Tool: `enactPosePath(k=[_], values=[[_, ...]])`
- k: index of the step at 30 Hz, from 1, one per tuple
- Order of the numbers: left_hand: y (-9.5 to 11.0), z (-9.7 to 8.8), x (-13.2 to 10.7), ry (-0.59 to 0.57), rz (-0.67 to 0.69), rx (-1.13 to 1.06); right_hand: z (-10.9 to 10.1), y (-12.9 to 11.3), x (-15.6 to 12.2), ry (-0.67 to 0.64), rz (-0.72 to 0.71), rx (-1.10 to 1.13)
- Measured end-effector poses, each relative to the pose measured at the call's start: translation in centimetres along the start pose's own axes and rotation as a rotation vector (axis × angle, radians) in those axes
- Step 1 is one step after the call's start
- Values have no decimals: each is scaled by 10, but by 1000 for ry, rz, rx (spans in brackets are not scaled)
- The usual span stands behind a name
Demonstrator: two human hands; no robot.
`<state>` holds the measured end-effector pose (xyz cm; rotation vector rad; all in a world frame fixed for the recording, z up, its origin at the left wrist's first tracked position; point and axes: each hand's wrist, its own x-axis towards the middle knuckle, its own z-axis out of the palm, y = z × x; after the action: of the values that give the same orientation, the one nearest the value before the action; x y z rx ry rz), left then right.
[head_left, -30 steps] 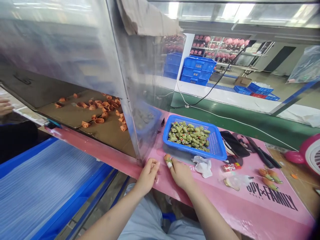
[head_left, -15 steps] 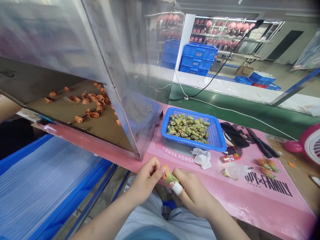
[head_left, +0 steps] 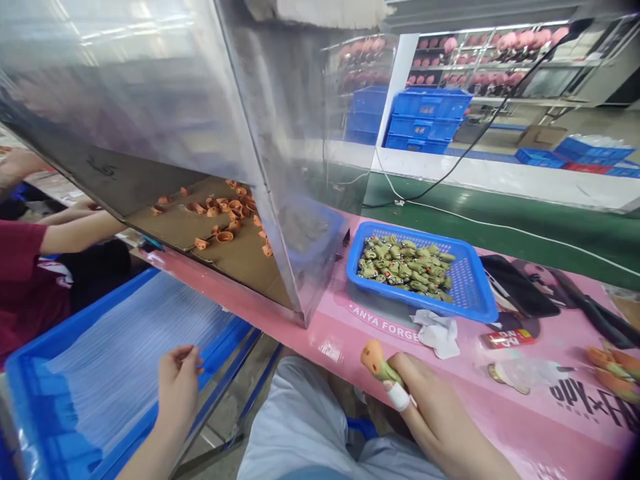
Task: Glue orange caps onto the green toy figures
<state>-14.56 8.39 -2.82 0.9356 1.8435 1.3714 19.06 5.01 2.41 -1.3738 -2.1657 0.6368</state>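
My right hand [head_left: 434,417] is closed on a small toy figure [head_left: 378,363] with an orange head and a green body, held over the near edge of the pink mat [head_left: 465,393]. A white bandage wraps one finger. My left hand [head_left: 177,385] has swung out to the left over the large blue bin [head_left: 105,373], fingers loosely curled with nothing visible in them. Further back on the mat stands a blue basket [head_left: 470,293] full of green figure bodies [head_left: 405,263].
A clear plastic hood [head_left: 210,120] covers a cardboard tray with several orange heads [head_left: 220,217]. A white rag [head_left: 440,330], a red packet [head_left: 507,339] and a few finished figures [head_left: 613,363] lie on the mat. Another person's arm [head_left: 75,230] is at the left.
My left hand let go of the figure and moved left over the blue bin. My right hand keeps the figure. The view has turned leftward.
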Motion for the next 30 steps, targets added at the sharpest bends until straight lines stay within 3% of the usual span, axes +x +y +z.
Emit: enactPosePath(k=[2,3,5,7,9,12,15,20,24,26,27,30], values=[[14,12,-22,-79,29,-19,-1,-9,5,32,-95,-127],[24,22,-38,-194,46,-28,-3,-14,7,56,-146,-203],[47,44,-70,-557,216,-72,-8,-22,8,117,-232,-341],[68,64,-94,-747,351,-138,-15,-28,5,172,-290,-441],[82,78,-106,-837,405,-158,-22,-32,0,210,-336,-514],[89,90,-108,-909,504,-129,-29,-33,-11,236,-369,-528],[87,94,-105,-927,694,-96,-28,-31,-20,251,-315,-373],[79,92,-103,-846,952,-64,-21,-32,-25,306,-92,-70],[68,89,-102,-782,1069,-39,-24,-37,-26,269,-43,153],[67,91,-102,-840,1020,-96,-26,-37,-26,311,-65,199],[68,92,-103,-868,924,-137,-26,-37,-27,342,-84,195],[80,100,-105,-934,468,-165,-26,-35,-29,390,-135,117]])
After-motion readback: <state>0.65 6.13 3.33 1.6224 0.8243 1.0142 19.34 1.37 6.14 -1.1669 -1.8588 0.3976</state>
